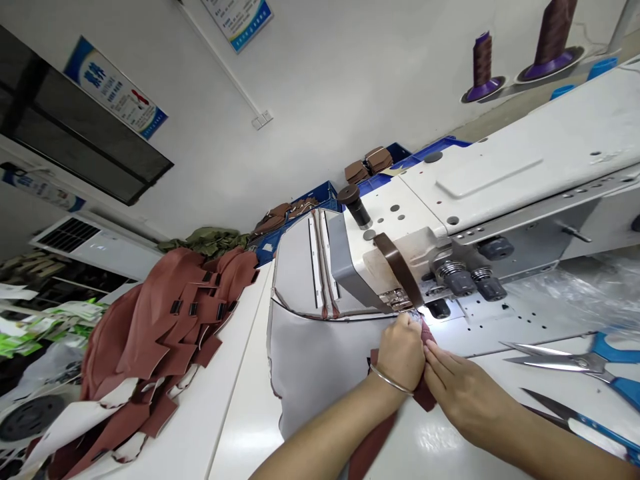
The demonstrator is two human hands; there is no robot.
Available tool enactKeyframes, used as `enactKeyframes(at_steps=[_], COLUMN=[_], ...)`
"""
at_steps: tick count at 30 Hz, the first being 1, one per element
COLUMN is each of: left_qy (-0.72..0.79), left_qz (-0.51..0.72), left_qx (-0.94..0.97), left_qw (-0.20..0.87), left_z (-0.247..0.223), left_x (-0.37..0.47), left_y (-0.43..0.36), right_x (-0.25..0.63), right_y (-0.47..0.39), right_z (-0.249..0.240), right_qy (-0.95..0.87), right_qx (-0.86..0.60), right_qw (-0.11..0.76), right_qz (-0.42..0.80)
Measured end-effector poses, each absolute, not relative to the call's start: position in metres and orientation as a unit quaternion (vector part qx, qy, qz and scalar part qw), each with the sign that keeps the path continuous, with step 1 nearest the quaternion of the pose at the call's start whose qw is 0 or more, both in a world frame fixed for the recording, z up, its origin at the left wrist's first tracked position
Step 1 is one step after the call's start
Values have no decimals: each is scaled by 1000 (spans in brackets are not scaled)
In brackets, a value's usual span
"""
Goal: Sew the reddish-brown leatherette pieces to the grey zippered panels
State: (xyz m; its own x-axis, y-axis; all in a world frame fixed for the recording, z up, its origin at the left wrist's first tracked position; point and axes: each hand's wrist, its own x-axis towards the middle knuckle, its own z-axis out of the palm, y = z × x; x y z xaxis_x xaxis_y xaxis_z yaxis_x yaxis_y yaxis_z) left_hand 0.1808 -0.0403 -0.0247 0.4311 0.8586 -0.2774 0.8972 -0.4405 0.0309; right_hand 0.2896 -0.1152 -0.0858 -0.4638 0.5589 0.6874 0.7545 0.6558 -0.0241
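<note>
A sewn cover piece, with a grey backing point(320, 353) and reddish-brown faced edges point(424, 393), lies under the head of a white sewing machine point(395, 233). My left hand point(400, 350), with a thin bangle at the wrist, is closed in a fist on the piece right in front of the lit needle area. Close beside it, my right hand point(460, 393) grips the reddish-brown edge, its fingers long and held together. The needle and the exact stitching spot are hidden behind my left hand and the machine head.
Stacked reddish-brown panels point(165, 320) lie on the left. Blue-handled scissors point(590, 360) and a second pair point(575, 413) rest at right. Blue crates point(327, 193) with brown pieces stand behind the machine. Thread spools point(483, 67) are at upper right, clear plastic point(590, 287) below the arm.
</note>
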Motion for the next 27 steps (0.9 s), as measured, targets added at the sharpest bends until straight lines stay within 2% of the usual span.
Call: enactKeyframes(at_steps=[13, 20, 27], left_qy=[538, 555, 521], left_qz=[-77, -25, 3], left_qx=[834, 813, 845], left_qw=[94, 176, 122], left_z=[-24, -12, -18], left_x=[182, 176, 175], left_y=[-33, -25, -43], right_x=[292, 290, 291], right_y=[-103, -105, -107], right_z=[-84, -99, -93], right_qy=[-856, -855, -864], right_qx=[-377, -382, -369], right_qw=[323, 316, 295], right_qz=[-142, -157, -176])
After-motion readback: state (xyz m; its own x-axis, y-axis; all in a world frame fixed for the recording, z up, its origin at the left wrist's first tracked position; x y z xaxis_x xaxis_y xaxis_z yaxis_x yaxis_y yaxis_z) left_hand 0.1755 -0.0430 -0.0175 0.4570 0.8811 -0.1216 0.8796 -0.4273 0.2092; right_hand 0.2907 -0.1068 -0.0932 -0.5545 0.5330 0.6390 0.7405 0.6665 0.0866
